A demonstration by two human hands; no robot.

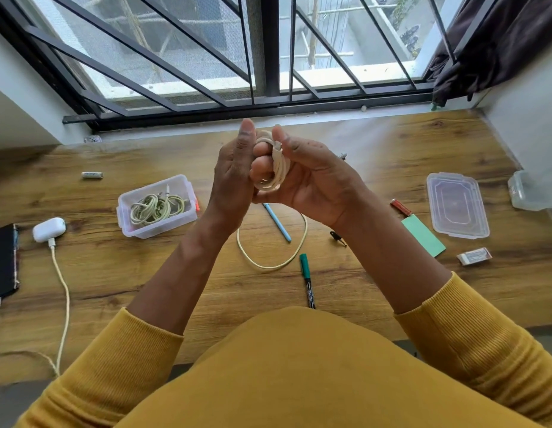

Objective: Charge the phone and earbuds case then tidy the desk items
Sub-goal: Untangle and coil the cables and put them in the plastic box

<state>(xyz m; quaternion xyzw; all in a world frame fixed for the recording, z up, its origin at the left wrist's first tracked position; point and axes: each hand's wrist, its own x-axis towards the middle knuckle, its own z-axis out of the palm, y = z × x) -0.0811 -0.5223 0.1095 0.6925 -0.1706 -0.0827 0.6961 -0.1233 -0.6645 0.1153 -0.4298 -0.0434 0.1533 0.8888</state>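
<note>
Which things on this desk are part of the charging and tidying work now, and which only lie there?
In the job:
- white cable, being coiled by left hand and right hand
- earbuds case, plugged in
- phone, at the left edge
- clear box holding a coiled cable
- box lid

Lying about, not yet tidied:
- blue pen
- green marker
- battery
- eraser

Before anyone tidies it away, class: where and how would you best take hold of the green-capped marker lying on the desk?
Pinch the green-capped marker across its black barrel, near the middle, coming straight down from above. It lies flat on the desk with bare wood either side, so fingers fit on both long sides.
</note>
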